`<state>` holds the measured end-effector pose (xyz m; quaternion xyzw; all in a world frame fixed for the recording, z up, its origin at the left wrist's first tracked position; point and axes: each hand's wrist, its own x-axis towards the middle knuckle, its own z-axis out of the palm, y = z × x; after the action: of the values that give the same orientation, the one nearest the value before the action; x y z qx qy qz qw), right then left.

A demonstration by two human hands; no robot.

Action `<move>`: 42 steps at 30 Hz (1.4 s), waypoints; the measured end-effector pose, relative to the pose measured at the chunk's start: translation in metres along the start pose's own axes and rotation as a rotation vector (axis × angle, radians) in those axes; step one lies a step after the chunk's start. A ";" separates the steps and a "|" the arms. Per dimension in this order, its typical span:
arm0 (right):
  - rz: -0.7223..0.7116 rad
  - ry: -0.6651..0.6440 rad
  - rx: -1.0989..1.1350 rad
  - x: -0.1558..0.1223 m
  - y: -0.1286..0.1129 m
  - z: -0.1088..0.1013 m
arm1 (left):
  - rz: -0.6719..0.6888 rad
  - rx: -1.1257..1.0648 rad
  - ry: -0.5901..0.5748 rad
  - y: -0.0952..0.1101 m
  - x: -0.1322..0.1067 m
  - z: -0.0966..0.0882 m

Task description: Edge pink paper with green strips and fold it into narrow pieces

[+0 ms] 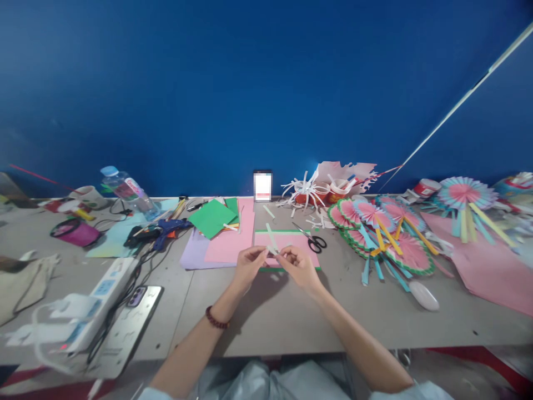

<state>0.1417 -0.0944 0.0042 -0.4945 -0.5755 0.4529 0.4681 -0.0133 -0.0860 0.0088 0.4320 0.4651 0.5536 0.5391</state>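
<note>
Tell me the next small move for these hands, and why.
Probably press the near end of the pale strip flat between the fingertips: the left hand and right hand seem to pinch it there, close together, while its far end sticks out free and the scissors lie aside, untouched.

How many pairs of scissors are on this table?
1: the black-handled scissors, at the right end of the green-edged pink paper, beyond the right hand. Others may be hidden.

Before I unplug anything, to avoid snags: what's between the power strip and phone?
Black cables lie between the power strip and phone, in the head view.
</note>
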 end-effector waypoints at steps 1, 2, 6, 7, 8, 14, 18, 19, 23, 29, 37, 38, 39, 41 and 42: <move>-0.001 0.004 0.000 0.000 0.000 0.000 | -0.003 -0.004 -0.003 0.000 0.000 0.000; -0.002 0.005 -0.001 0.000 0.001 0.000 | -0.006 -0.009 -0.006 0.001 -0.001 0.001; 0.012 0.000 0.004 0.000 -0.001 0.000 | -0.024 -0.029 -0.009 0.005 -0.002 0.002; 0.018 -0.002 0.005 0.000 -0.003 0.000 | -0.027 -0.031 -0.005 0.005 -0.002 0.002; 0.021 -0.001 0.005 0.000 -0.004 0.000 | -0.028 -0.032 -0.001 0.006 -0.002 0.003; 0.014 -0.002 0.005 -0.001 -0.005 -0.001 | -0.025 -0.020 -0.020 0.001 -0.001 0.001; 0.009 -0.004 -0.005 0.000 -0.004 -0.001 | -0.025 -0.016 -0.027 -0.001 -0.001 0.000; 0.008 -0.002 -0.003 0.000 -0.003 -0.001 | -0.028 -0.024 -0.028 -0.001 -0.001 0.000; 0.011 0.007 0.008 0.000 -0.003 0.000 | -0.037 -0.058 -0.015 -0.001 -0.001 0.001; 0.003 0.018 -0.005 0.001 0.000 -0.001 | -0.044 -0.049 -0.023 0.005 -0.002 0.004; 0.007 0.013 -0.038 0.000 0.003 0.002 | -0.011 0.006 0.010 0.004 -0.005 0.006; 0.008 0.010 -0.041 0.000 0.003 0.002 | 0.002 0.013 0.009 0.004 -0.005 0.006; 0.008 0.007 -0.044 -0.001 0.003 0.002 | 0.015 0.021 0.006 0.003 -0.005 0.006; 0.003 0.002 -0.047 -0.001 0.003 0.002 | 0.041 0.039 -0.003 0.004 -0.005 0.005; -0.001 -0.001 -0.047 -0.001 0.004 0.002 | 0.049 0.048 -0.003 0.005 -0.005 0.005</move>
<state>0.1407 -0.0947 0.0004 -0.5046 -0.5865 0.4395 0.4563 -0.0088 -0.0910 0.0146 0.4572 0.4666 0.5546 0.5155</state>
